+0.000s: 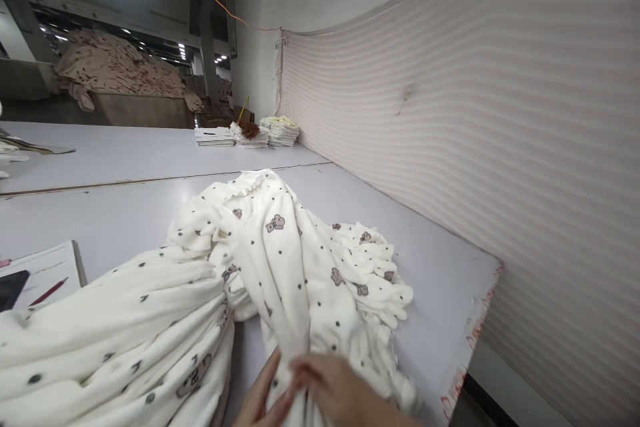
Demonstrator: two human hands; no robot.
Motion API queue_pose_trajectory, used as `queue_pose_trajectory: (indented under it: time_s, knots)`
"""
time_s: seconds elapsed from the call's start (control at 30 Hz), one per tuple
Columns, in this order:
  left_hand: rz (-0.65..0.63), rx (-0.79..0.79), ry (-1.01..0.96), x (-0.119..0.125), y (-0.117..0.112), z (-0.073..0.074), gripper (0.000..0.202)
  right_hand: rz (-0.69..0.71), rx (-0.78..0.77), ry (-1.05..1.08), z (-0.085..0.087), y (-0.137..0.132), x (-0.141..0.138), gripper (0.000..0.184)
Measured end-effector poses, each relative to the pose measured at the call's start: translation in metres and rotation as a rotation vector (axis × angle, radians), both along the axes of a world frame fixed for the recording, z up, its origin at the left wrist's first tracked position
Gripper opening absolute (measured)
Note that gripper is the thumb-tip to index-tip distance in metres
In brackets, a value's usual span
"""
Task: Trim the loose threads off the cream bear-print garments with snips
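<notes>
A white fleece garment [260, 260] printed with small bears and dots lies bunched on the pale grey table [150, 200]. At the bottom edge my right hand [340, 390] is closed, pinching a fold of this fabric. My left hand [260, 400] sits just beside it, its fingers against the same fold from the left; only part of it shows. More of the same white cloth spreads out to the lower left.
Stacks of folded white pieces [250, 135] stand at the table's far end. A striped pink cloth wall [475, 113] runs along the right. The table's corner [493, 273] is at the right. Papers and a dark device [30, 280] lie at the left. A heap of beige fabric [115, 70] is far behind.
</notes>
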State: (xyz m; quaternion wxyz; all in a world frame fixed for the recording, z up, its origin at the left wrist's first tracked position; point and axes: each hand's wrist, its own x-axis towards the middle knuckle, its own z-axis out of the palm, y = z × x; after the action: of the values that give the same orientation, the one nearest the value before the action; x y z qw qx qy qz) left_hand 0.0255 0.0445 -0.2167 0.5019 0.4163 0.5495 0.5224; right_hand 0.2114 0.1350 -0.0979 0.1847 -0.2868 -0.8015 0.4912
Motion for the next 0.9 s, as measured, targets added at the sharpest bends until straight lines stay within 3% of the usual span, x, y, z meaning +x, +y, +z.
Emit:
queue_pose_trajectory:
  time_s: [0.1, 0.13, 0.23, 0.33, 0.47, 0.53, 0.6, 0.7, 0.83, 0.9]
  knots:
    - [-0.261, -0.017, -0.344, 0.021, 0.0, 0.032, 0.063, -0.194, 0.102, -0.017, -0.012, 0.034, 0.04, 0.035]
    - [-0.305, -0.016, -0.368, 0.028, -0.001, 0.04, 0.063, -0.233, 0.122, -0.018, -0.012, 0.045, 0.052, 0.036]
    - [-0.263, 0.061, 0.028, 0.046, -0.008, 0.053, 0.05, -0.316, 0.166, 0.006, -0.011, 0.06, 0.074, 0.035]
    - [-0.211, 0.199, 0.444, 0.06, -0.019, 0.058, 0.045, -0.399, 0.205, 0.061, -0.015, 0.038, 0.084, 0.033]
    - [-0.247, 0.497, 0.911, 0.082, -0.024, 0.063, 0.06, -0.585, 0.25, 0.122, -0.033, -0.024, 0.113, 0.037]
    - [-0.275, 0.592, 1.071, 0.093, -0.019, 0.067, 0.048, -0.664, 0.232, 0.119, -0.044, -0.056, 0.132, 0.038]
    - [-0.291, 0.598, 1.114, 0.102, -0.012, 0.072, 0.025, -0.697, 0.19, 0.102, -0.054, -0.083, 0.146, 0.036]
    - [-0.299, 0.567, 1.103, 0.109, -0.001, 0.087, 0.023, -0.655, 0.205, 0.133, -0.062, -0.109, 0.148, 0.03]
    - [-0.344, 0.543, 1.09, 0.109, 0.006, 0.114, 0.022, -0.59, 0.342, 0.207, -0.055, -0.107, 0.123, 0.046]
    - [-0.351, 0.525, 1.082, 0.109, 0.005, 0.123, 0.021, -0.589, 0.314, 0.219, -0.046, -0.097, 0.112, 0.046]
